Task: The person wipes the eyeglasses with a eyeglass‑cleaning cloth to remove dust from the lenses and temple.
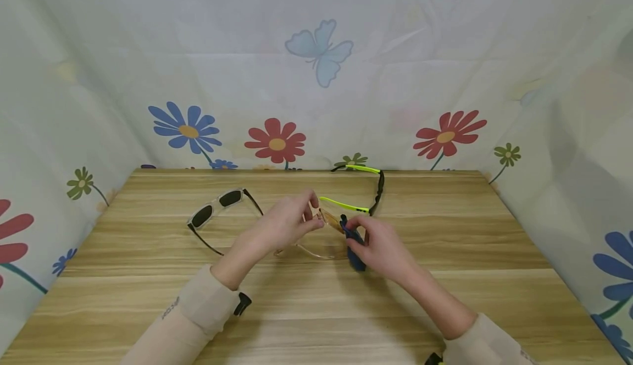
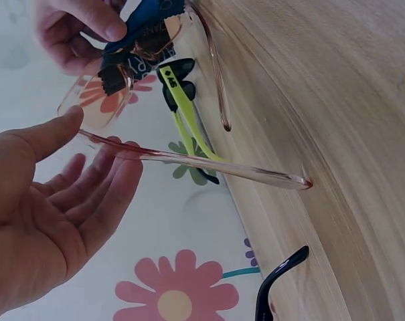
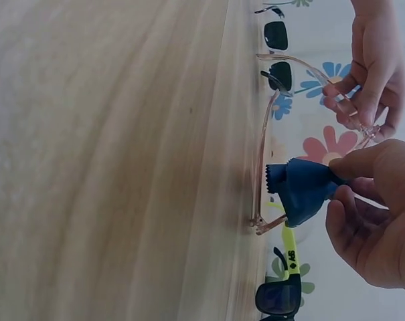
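My left hand (image 1: 282,225) pinches a pair of clear, pinkish-framed eyeglasses (image 2: 219,167) near one hinge, thumb against fingertips. The glasses are held tilted, both temples unfolded and pointing toward the table's near side. At the other lens, my right hand (image 1: 386,247) pinches a dark blue lens cloth (image 3: 306,187) between thumb and fingers. The cloth has zigzag edges, and white lettering on it appears in the left wrist view. It is folded over that lens and hides part of it.
Behind the hands lie sunglasses with neon-yellow temples (image 1: 363,169). Sunglasses with a pale frame and dark lenses (image 1: 201,216) lie at the left, temples unfolded. Everything is on a wood-grain table (image 1: 306,321), with a flower-printed curtain (image 1: 237,79) behind and at both sides.
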